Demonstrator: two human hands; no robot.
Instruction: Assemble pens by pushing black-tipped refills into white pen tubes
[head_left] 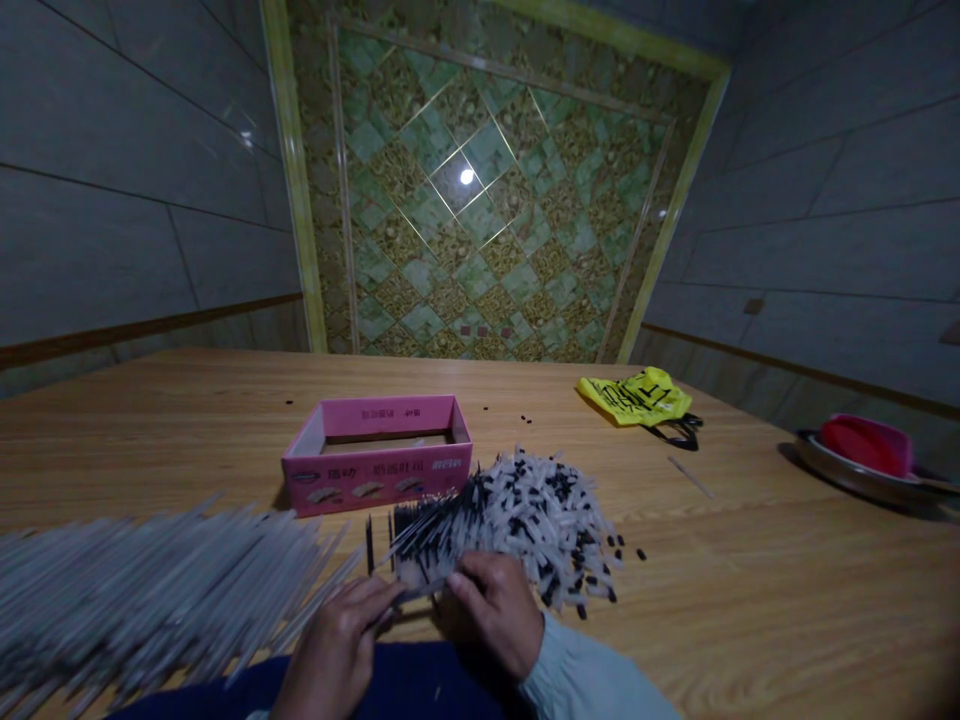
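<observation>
My left hand (337, 625) and my right hand (496, 605) are close together at the table's near edge, both with fingers closed. Between them they grip a thin dark stick (426, 590), held nearly level; its exact kind is too blurred to tell. Just beyond my right hand lies a heap of short translucent white tubes and small black pieces (547, 510). Thin dark-ended sticks (431, 530) lean against that heap's left side. To the left of my left hand spreads a wide pile of long, thin, clear-grey sticks (150, 580).
An open pink cardboard box (379, 480) stands behind the piles. Farther right lie a yellow plastic bag (634, 398) with black print, a black strap-like item (679, 433) and one loose stick (691, 477). A metal pan (847, 478) holding a red dish (862, 445) sits at the right edge.
</observation>
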